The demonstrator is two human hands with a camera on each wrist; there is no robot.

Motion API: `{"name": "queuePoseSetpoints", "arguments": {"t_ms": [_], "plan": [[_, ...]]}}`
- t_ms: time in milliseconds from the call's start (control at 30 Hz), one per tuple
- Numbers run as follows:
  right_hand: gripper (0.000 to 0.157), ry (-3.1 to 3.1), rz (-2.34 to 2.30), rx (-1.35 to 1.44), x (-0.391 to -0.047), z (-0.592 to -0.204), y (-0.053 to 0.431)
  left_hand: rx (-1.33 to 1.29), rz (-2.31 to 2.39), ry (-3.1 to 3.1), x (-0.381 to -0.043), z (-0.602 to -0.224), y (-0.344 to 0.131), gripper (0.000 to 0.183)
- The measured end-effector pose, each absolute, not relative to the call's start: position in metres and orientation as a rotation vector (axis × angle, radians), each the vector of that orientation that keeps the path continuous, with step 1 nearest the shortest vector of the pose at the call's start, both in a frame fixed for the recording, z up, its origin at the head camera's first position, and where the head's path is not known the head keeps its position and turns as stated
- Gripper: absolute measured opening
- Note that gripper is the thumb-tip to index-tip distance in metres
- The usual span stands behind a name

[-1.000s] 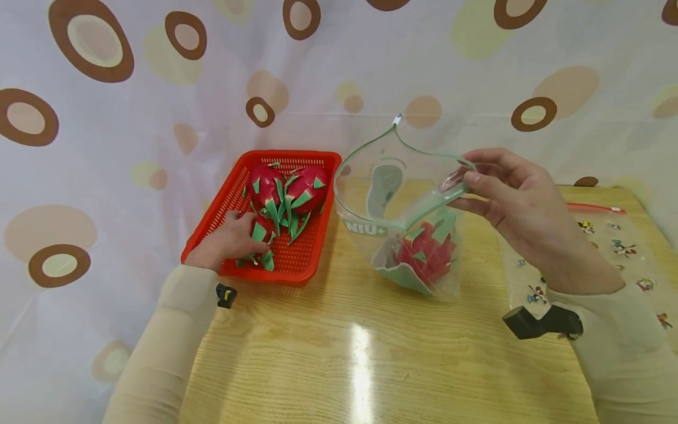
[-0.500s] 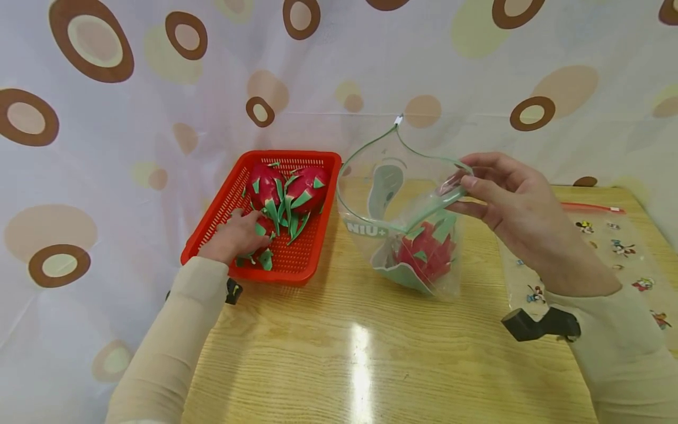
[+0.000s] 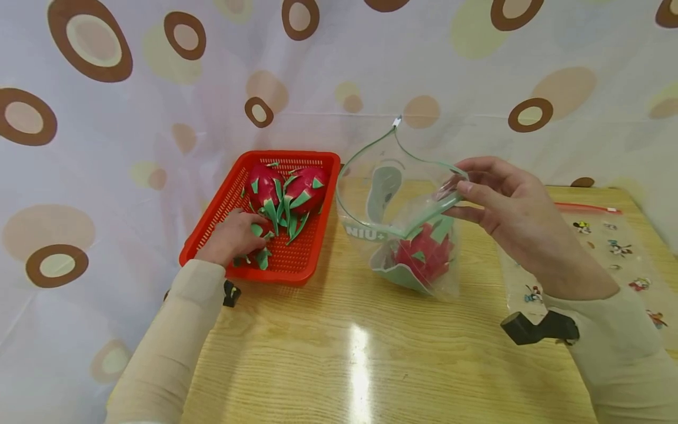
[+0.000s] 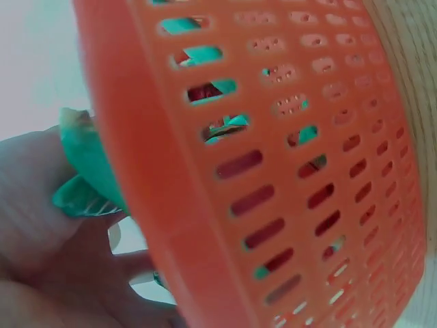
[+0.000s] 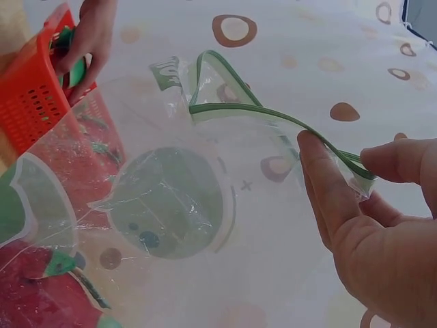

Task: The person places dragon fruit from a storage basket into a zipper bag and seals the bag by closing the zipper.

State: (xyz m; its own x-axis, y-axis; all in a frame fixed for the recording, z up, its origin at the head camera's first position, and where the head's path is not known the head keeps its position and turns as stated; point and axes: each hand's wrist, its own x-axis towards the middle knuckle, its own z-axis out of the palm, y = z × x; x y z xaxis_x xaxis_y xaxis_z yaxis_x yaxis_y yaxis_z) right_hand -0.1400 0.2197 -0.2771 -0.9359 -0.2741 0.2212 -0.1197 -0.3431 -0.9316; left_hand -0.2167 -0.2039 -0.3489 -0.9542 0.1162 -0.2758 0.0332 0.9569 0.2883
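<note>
My left hand (image 3: pixel 233 238) reaches into the red plastic basket (image 3: pixel 299 278) and holds a dragon fruit (image 3: pixel 262 258) at the near left corner, its fingers curled over it. Most of that fruit is hidden by the hand and, in the left wrist view, by the basket wall (image 4: pixel 184 225). Two more dragon fruits lie behind it, one on the left (image 3: pixel 262 184) and one on the right (image 3: pixel 306 185). My right hand (image 3: pixel 521 221) pinches the green-edged rim of a clear zip bag (image 3: pixel 365 206), whose mouth gapes. Inside the bag sits one dragon fruit (image 3: pixel 424 254).
A flat zip bag (image 3: pixel 617 265) with cartoon prints and a red zip lies at the right, partly under my right forearm. The wooden table (image 3: pixel 296 353) extends in front. A white spotted sheet (image 3: pixel 212 118) hangs behind and at the left.
My left hand has shifted slightly to the right and closed further over the dragon fruit in the basket. My right hand, with the bag's rim, has drifted slightly left and down.
</note>
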Motion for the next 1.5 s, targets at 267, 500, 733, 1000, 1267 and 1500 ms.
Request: {"name": "queuePoseSetpoints", "arguments": {"t_ms": [267, 500, 733, 1000, 1267, 1500], "plan": [[0.028, 1.771, -2.427, -0.510, -0.141, -0.277, 0.220, 0.060, 0.632, 2.787, -0.218, -0.346, -0.225, 0.051], [0.027, 1.750, -2.447, -0.511, -0.141, -0.277, 0.221, -0.032, 0.734, 2.761, -0.219, -0.344, -0.239, 0.057], [0.026, 1.748, -2.450, -0.533, -0.142, -0.278, 0.220, -0.025, 0.820, 2.746, -0.214, -0.339, -0.242, 0.058], [0.025, 1.748, -2.465, -0.532, -0.141, -0.280, 0.220, -0.023, 0.948, 2.735, -0.206, -0.329, -0.231, 0.057], [0.025, 1.752, -2.464, -0.506, -0.141, -0.281, 0.220, 0.065, 1.077, 2.753, -0.200, -0.321, -0.220, 0.055], [0.026, 1.778, -2.451, -0.480, -0.141, -0.281, 0.220, 0.066, 1.224, 2.700, -0.196, -0.313, -0.209, 0.052]]}}
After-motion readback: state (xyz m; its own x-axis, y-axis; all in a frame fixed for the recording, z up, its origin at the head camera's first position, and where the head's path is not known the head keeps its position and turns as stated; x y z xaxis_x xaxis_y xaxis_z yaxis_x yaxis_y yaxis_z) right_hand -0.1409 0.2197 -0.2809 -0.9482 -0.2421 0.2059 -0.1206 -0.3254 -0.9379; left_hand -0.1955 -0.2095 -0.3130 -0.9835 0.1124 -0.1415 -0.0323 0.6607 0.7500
